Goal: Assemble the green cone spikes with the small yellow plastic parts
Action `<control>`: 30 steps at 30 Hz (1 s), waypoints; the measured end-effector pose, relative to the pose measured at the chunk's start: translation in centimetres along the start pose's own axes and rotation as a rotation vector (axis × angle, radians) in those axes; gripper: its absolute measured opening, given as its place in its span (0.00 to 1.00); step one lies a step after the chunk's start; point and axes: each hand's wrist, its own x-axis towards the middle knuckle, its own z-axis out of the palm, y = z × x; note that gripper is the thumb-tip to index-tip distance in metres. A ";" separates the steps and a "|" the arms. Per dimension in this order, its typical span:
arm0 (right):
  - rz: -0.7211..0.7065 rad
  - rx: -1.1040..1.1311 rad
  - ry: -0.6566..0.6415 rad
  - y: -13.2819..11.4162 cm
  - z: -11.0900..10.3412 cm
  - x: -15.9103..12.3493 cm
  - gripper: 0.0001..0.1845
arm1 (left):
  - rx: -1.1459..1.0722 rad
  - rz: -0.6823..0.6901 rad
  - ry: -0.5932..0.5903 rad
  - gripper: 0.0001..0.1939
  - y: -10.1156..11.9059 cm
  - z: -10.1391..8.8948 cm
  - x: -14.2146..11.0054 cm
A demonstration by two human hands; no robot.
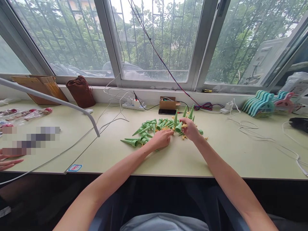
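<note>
My right hand (pixel 190 130) is closed around a green plastic spike (pixel 178 128), a hollow cone with a wide ringed end. A thin pale-yellow piece (pixel 184 126) shows at its fingers. My left hand (pixel 162 138) rests low on the table with fingers curled down at small yellow plastic pieces (pixel 168 128); whatever is in its fingertips is hidden. Around both hands lies a loose heap of similar green spikes (pixel 143 126), and a few spikes (pixel 191 113) stand point up behind the right hand. More yellow bits are scattered under the right wrist.
Behind the heap are a black phone (pixel 167 112), a small cardboard box (pixel 167 103) and a power strip (pixel 134 105). Loose white cables (pixel 255 136) run across the right side. A white curved tube (pixel 72 106) crosses the left. Another person's hand (pixel 9 163) is at far left.
</note>
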 end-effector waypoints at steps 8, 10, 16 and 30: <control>-0.485 -0.722 0.058 0.5 0.8 -0.9 0.17 | 0.053 -0.064 0.022 0.13 -0.2 -0.1 -0.3; -0.515 -0.782 0.034 0.6 0.9 -1.0 0.19 | 0.060 -0.070 0.034 0.13 -0.2 -0.1 -0.3; -0.531 -0.850 -0.009 1.1 0.6 -0.8 0.19 | 0.068 -0.129 0.046 0.12 -0.4 -0.1 -0.3; -0.505 -0.943 -0.060 1.7 0.1 -0.2 0.15 | -0.025 -0.172 0.094 0.13 -0.5 -0.1 -0.4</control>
